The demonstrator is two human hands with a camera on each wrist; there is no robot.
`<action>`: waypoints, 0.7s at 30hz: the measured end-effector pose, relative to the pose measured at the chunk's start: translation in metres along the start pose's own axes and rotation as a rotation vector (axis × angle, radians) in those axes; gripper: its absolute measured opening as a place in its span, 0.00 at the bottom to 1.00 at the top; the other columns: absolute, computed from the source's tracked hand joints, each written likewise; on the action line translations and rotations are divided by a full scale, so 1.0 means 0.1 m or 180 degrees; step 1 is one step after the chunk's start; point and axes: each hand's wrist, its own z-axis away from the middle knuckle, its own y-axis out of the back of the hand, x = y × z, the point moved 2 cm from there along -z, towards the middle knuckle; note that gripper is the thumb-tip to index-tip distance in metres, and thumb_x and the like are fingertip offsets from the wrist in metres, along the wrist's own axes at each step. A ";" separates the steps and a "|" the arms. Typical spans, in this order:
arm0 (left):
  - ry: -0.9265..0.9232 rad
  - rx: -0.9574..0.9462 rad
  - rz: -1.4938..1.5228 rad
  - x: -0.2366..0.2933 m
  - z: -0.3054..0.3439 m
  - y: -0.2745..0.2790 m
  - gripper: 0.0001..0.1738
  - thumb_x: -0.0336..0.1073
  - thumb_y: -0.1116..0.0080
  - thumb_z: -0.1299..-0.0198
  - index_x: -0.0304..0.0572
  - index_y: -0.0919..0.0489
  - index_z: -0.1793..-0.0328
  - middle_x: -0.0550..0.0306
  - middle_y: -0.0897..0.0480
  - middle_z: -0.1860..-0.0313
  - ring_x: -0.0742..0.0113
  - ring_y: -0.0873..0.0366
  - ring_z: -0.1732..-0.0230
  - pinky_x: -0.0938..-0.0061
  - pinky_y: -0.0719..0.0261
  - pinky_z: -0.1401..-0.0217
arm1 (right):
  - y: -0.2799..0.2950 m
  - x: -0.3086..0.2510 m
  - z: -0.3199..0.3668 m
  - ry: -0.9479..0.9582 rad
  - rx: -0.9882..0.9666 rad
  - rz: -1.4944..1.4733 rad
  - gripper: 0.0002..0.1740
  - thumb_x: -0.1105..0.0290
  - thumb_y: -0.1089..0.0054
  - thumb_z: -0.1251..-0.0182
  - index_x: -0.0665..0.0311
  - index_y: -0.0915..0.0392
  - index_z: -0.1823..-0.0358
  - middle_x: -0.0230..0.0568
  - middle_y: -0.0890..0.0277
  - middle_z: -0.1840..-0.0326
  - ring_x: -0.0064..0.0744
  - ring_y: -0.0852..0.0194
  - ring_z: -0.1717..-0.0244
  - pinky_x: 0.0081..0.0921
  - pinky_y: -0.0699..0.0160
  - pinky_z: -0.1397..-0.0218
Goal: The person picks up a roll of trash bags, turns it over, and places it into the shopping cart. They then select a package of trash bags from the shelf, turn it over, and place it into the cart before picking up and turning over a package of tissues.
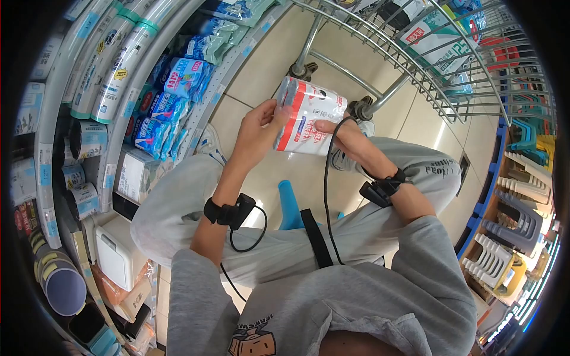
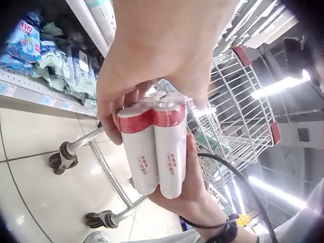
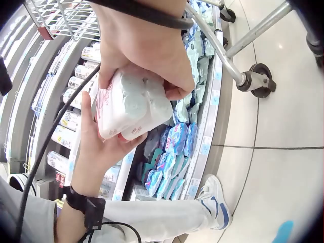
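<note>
Both hands hold a shrink-wrapped pack of rolls, white with a red band at one end, above the person's crossed legs. The left hand grips the red-banded end, its thumb on the near face and its fingers partly hidden behind. At the opposite end the right hand grips the pack, thumb across the printed front. In the left wrist view two white rolls stand side by side between the hands. The right wrist view shows the pack's pale end under the right hand.
A wire shopping cart on casters stands ahead, with packaged goods inside. Shelves at left hold blue packets and wrapped rolls. Plastic stools are stacked at right. A black cable hangs from the right wrist.
</note>
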 end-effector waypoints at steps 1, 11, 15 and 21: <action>-0.0122 0.0060 0.0196 0.00 0.01 -0.03 0.24 0.42 0.35 0.39 0.29 0.23 0.46 0.52 0.16 0.58 0.73 0.20 0.59 0.79 0.23 0.54 | 0.01 0.00 0.00 0.0008 0.0071 0.0050 0.30 0.73 0.30 0.41 0.73 0.32 0.39 0.45 0.23 0.44 0.33 0.22 0.46 0.30 0.23 0.40; 0.0172 0.0139 0.0168 0.01 0.06 -0.12 0.27 0.39 0.28 0.47 0.29 0.24 0.47 0.49 0.16 0.57 0.69 0.17 0.58 0.77 0.20 0.55 | 0.02 0.06 0.00 -0.0059 0.0172 0.0216 0.33 0.71 0.27 0.43 0.71 0.34 0.38 0.45 0.23 0.44 0.34 0.23 0.44 0.31 0.23 0.40; 0.0175 0.0105 0.0367 0.01 0.06 -0.10 0.27 0.38 0.27 0.47 0.29 0.25 0.46 0.49 0.16 0.56 0.69 0.17 0.58 0.77 0.19 0.56 | 0.04 0.07 -0.01 0.0099 0.0139 0.0383 0.35 0.70 0.27 0.44 0.71 0.35 0.37 0.45 0.23 0.43 0.34 0.23 0.44 0.31 0.23 0.39; 0.0229 0.0080 0.0356 0.01 0.07 -0.10 0.27 0.37 0.28 0.47 0.29 0.25 0.45 0.48 0.16 0.56 0.68 0.17 0.58 0.76 0.18 0.55 | 0.08 0.11 -0.02 0.0002 0.0108 0.0484 0.37 0.69 0.25 0.45 0.71 0.35 0.37 0.44 0.23 0.43 0.33 0.24 0.44 0.31 0.24 0.40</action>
